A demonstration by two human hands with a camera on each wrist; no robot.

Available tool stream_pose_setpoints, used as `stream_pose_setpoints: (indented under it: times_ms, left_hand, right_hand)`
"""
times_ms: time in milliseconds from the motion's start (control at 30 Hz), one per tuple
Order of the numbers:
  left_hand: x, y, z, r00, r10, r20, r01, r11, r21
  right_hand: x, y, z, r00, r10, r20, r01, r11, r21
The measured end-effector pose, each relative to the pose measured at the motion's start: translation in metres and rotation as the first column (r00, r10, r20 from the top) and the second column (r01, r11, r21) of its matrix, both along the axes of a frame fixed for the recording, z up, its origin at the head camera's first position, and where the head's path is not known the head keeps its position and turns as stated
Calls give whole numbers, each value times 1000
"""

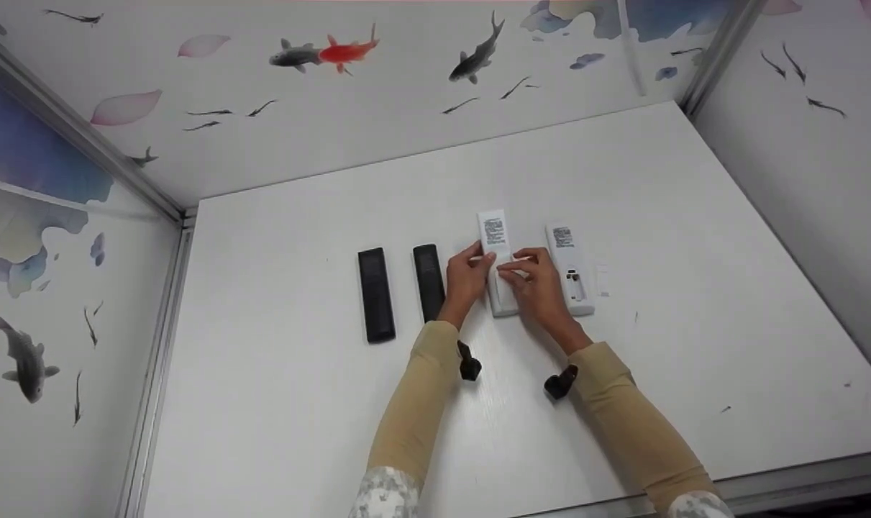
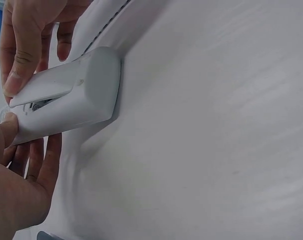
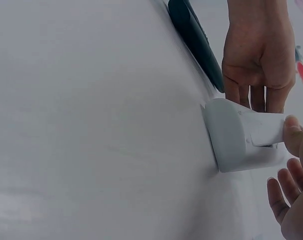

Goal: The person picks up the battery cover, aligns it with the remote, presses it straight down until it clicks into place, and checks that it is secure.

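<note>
A white remote control [image 1: 494,230] lies back side up between both hands, its printed label toward the far end. My left hand [image 1: 466,277] grips it by the sides, thumb on top. My right hand [image 1: 539,284] pinches the battery cover [image 2: 49,82], which sits tilted, one end raised over the compartment. Through that gap in the left wrist view a metal spring contact [image 2: 37,105] shows; most of the compartment is hidden. From the right wrist view, the right thumb is at the raised end of the cover.
To the right lies a second white remote [image 1: 563,248] with its battery compartment [image 1: 575,285] uncovered, and a loose white cover [image 1: 603,279] beside it. Two black remotes [image 1: 376,295] lie to the left, the nearer one partly behind the left hand. Walls enclose the white table [image 1: 277,403].
</note>
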State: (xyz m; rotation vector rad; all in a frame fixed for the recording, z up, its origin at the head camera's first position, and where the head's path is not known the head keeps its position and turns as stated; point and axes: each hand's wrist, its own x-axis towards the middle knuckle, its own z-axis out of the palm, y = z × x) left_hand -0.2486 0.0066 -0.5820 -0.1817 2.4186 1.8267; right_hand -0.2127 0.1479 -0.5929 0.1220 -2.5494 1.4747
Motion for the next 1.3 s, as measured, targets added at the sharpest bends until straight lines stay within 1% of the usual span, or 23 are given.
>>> stream_pose_setpoints:
  times_ms: [267, 400, 533, 633, 733, 800, 867, 1000, 1067, 1133, 1300]
  left_hand:
    - [0, 1, 0, 1000, -5, -8, 5, 1000, -14]
    - [-1, 1, 0, 1000, 0, -5, 0, 1000, -20]
    - [-1, 1, 0, 1000, 4, -6, -4, 1000, -23]
    - [0, 1, 1, 1000, 1, -9, -1, 1000, -23]
    - [0, 1, 0, 1000, 3, -10, -3, 1000, -18]
    - [0, 1, -1, 1000, 8, -11, -8, 1000, -12]
    - [0, 2, -2, 1000, 10, -13, -10, 1000, -6]
    - [-1, 2, -5, 1000, 20, -18, -20, 1000, -1]
    - [-1, 1, -5, 1000, 26, -15, -26, 1000, 0]
    - [-1, 1, -5, 999, 34, -12, -34, 999, 0]
    - [-1, 1, -5, 999, 42, -1, -42, 999, -12]
  right_hand:
    - [-1, 3, -2, 1000, 13, 5, -13, 1000, -2]
    - [-2, 4, -2, 1000, 28, 8, -29, 999, 18]
    - [-3, 4, -2, 998, 35, 42, -36, 999, 8]
    - [-2, 4, -2, 998, 30, 59, -29, 999, -19]
    - [-2, 5, -2, 997, 30, 76, -29, 999, -18]
    - [-2, 5, -1, 994, 31, 108, -28, 999, -26]
    - [-2, 6, -1, 986, 32, 165, -25, 999, -41]
    - [-3, 6, -2, 959, 32, 281, -4, 995, -97]
    - [-3, 6, -3, 947, 34, 319, 4, 993, -116]
    - [-3, 5, -4, 940, 31, 339, 14, 991, -131]
    - [-3, 3, -5, 936, 23, 352, 37, 986, -164]
